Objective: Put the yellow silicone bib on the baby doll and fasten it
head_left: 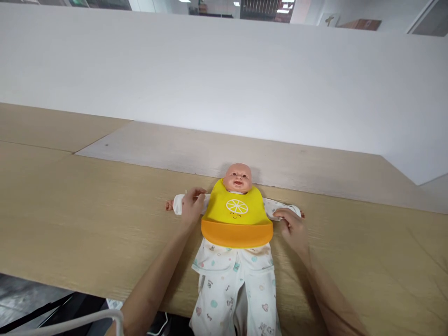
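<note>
Orange bib pocket (237,234), inside hidden.

light: even, moderately bright; ceiling lamps (285,9) glaring white at top edge. white partition (224,74): greyer toward corners. shadows: soft, on worktop (87,200), around doll's head (238,175) and inside left forearm (154,275) and right forearm (325,289). lower left: dark. bib print (237,206): crisp. background: soft. edges: wide-angle stretching.
</note>
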Tool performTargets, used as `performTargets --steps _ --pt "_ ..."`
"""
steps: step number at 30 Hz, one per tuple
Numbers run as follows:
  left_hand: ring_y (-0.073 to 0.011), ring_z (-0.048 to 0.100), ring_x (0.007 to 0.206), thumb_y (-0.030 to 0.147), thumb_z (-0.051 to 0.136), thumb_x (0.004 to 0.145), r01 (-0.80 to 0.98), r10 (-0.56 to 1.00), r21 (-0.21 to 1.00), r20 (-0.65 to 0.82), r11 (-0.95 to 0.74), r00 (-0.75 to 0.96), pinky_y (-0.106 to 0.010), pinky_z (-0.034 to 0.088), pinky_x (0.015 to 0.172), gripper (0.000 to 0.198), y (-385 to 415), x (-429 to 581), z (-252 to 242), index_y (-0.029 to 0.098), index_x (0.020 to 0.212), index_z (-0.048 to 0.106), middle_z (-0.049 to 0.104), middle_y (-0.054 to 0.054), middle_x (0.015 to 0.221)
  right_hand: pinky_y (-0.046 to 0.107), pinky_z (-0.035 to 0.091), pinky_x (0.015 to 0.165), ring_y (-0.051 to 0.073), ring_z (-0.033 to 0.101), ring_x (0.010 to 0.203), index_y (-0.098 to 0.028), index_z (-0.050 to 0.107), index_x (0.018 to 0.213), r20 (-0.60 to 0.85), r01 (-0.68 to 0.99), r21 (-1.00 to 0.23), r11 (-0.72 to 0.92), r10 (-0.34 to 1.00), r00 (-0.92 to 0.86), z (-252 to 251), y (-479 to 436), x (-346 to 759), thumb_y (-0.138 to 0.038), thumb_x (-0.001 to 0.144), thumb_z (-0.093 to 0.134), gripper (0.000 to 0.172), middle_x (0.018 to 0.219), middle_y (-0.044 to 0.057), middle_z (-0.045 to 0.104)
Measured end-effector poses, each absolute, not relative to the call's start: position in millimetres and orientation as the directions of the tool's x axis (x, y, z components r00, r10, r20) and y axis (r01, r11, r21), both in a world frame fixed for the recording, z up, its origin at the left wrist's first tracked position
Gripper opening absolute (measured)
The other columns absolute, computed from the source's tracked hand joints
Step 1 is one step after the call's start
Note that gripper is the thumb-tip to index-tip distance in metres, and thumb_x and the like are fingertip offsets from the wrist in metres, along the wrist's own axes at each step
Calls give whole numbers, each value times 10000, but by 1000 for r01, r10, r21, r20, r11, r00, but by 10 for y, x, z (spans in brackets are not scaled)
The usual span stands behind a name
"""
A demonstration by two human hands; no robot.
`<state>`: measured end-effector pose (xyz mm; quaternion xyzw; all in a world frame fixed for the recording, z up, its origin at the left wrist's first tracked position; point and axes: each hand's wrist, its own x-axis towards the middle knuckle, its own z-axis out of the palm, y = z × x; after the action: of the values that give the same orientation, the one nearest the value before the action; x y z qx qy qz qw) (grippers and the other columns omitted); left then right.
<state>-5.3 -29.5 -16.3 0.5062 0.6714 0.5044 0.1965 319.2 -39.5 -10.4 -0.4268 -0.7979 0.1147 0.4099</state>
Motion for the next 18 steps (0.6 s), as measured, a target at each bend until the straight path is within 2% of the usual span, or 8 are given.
performTargets --steps 2,4,8,13,18 --pt "-253 608 860 282 497 739 672 931 726 131 144 -341 -371 438 766 177 -142 -19 -54 179 835 604 669 -85 897 293 458 720 154 593 778 -199 585 784 469 623 -631 461 867 -166 -87 -254 3199 -108 772 392 214 801 23 645" --pt "-295 599 943 334 510 735 764 956 607 23 219 -292 -399 424 794 256 31 51 46 190 928 597 657 -101 1020 277 449 703 150 589 762 -180 606 806 341 620 -718 316 937 -83 -53 -78 3164 -204 790 415 193 823 30 654" --pt "-342 568 1036 430 455 771 806 961 524 -139 275 -237 -431 416 812 424 308 215 109 172 1098 534 614 -171 1131 260 426 738 141 568 777 -116 617 843 209 582 -788 202 976 -56 -29 282 2989 -272 785 418 260 834 69 651" --pt "-376 556 1053 424 371 812 849 935 403 -234 342 -266 -477 410 800 396 386 272 35 171 1037 577 606 -207 1133 267 437 728 132 564 767 -111 583 890 102 580 -800 152 988 -118 -233 566 2710 -245 765 423 244 881 75 641" --pt "-375 547 1073 510 317 819 849 940 424 -264 314 -217 -462 415 815 496 397 253 -21 150 1047 571 587 -215 1165 289 447 735 150 591 785 -141 568 936 78 627 -760 168 982 -170 -408 663 2506 -228 755 448 234 883 73 643"
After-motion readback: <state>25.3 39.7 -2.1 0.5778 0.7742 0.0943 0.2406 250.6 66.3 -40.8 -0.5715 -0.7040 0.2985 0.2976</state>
